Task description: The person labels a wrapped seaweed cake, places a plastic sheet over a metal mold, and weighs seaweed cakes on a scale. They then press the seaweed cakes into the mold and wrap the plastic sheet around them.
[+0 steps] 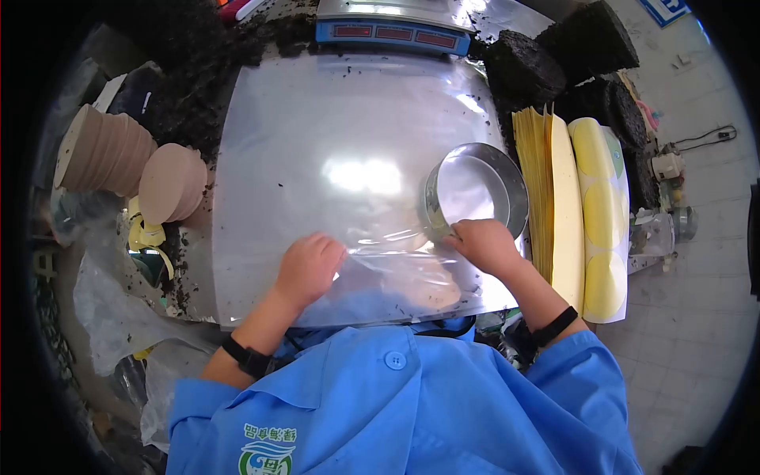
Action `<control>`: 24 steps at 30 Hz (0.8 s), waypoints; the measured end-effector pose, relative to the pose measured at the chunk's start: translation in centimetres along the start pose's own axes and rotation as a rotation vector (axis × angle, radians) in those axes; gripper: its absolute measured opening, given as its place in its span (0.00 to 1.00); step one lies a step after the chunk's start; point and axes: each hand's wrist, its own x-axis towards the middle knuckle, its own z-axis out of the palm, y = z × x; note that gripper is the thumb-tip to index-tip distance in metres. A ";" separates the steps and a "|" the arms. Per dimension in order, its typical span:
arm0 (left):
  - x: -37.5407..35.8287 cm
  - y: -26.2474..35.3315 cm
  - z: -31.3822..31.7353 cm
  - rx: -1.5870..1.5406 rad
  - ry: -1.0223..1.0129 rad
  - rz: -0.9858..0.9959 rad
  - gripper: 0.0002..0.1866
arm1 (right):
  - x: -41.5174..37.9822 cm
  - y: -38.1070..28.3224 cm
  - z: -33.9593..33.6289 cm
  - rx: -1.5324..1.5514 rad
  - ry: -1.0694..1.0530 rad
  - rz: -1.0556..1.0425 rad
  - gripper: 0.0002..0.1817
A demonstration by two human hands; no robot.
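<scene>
My left hand [313,267] is closed in a pinch on the near left part of a clear plastic bag [384,252]. The film stretches in creases from there toward my right hand [485,244]. A pale round disc [419,285] shows through the film near the table's front edge. My right hand has its fingers closed at the near rim of a round metal ring [514,178], which sits tilted on the shiny metal sheet [317,119]. The bag's edge runs right beside the ring.
Stacks of round cardboard discs [170,186] stand at the left. At the right are yellow paper sheets [566,214] and a strip of round yellow labels [602,229]. A blue scale [392,33] stands at the back, with dark round cakes [526,67] beside it.
</scene>
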 end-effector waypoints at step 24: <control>-2.4 0.8 -4.5 0.046 -0.207 -0.049 0.10 | -2.3 1.9 -1.4 0.070 0.118 -0.124 0.13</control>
